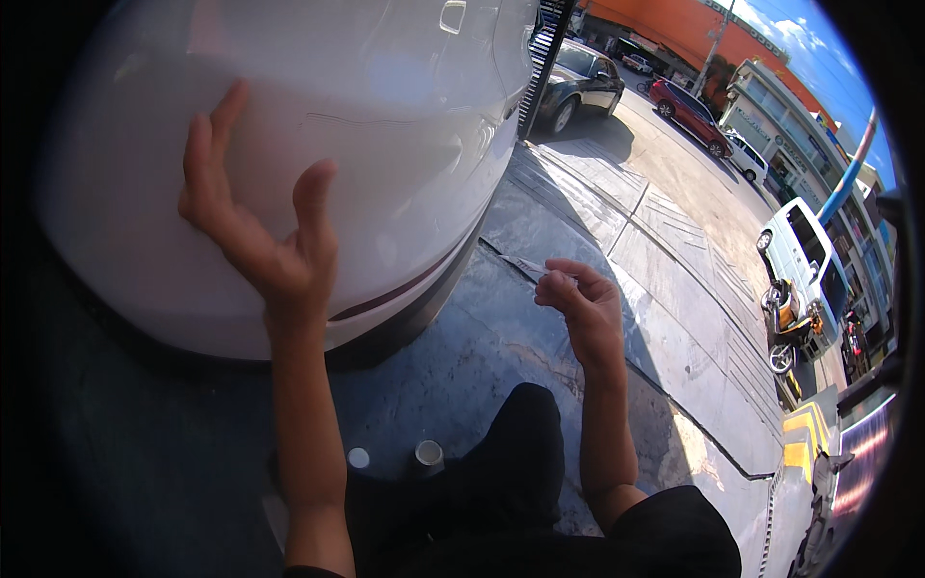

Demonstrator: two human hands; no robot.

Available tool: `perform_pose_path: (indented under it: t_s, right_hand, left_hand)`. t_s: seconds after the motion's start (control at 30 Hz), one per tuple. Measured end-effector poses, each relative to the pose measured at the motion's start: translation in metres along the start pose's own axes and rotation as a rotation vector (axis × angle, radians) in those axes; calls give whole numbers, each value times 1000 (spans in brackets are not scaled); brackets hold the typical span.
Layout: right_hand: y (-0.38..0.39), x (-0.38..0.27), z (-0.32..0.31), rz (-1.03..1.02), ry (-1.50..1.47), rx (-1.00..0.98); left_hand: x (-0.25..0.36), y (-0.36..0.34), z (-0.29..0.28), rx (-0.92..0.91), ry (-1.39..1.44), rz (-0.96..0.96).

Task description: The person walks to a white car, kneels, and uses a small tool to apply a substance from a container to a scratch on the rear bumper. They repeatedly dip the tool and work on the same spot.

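The left hand (265,236) is up in front of me, fingers loosely curved and spread well apart from the thumb, holding nothing I can see. It's right by the rounded white car body (405,193), though from here I can't tell whether any fingertip touches the paint. The right hand (588,303) has its thumb and fingers pinched together on a thin pale piece (526,266), which points away toward the car, over the grey ground (462,385); I can't make out exactly what it is.

A fine dark line (356,119) curves across the white panel to the right of the raised fingers, and a narrow red strip (400,294) runs low along the bumper. Down by the person's dark-clothed knee (528,414), a pale open cup (429,452) sits near a small white disc (358,458). Out in the sunlight stand a dark car (581,82), a red car (691,116) and a motorbike (785,313) beside a white van (807,246).
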State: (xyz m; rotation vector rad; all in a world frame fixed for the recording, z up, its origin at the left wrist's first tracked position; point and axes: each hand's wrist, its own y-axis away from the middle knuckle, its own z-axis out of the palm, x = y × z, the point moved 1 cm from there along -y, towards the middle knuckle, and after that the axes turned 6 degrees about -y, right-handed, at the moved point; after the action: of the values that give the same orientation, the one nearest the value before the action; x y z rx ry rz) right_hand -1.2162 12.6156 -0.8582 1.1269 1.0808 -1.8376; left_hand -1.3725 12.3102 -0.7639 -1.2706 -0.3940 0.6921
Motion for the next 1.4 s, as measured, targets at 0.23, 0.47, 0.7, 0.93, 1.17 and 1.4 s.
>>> perform_pose_path:
  t_s: [0.23, 0.47, 0.7, 0.93, 1.17, 1.4]
  right_hand:
    - [1, -3, 3, -141, 475, 62]
    - [2, -14, 16, -355, 894, 51]
    - [-12, -22, 16, -454, 1060, -104]
    - [-20, -34, 21, -488, 1188, -194]
    - [-21, -23, 24, -466, 1255, -219]
    - [-21, -14, 16, -467, 1192, -181]
  left_hand:
    - [-1, 3, 0, 5, 27, 14]
    - [-1, 2, 3, 32, 49, 30]
    - [14, -3, -5, -59, -69, -26]
    - [14, -3, -3, -41, -52, -38]
    - [10, -2, -1, -25, -25, -40]
    - [12, -4, -3, -43, -56, -23]
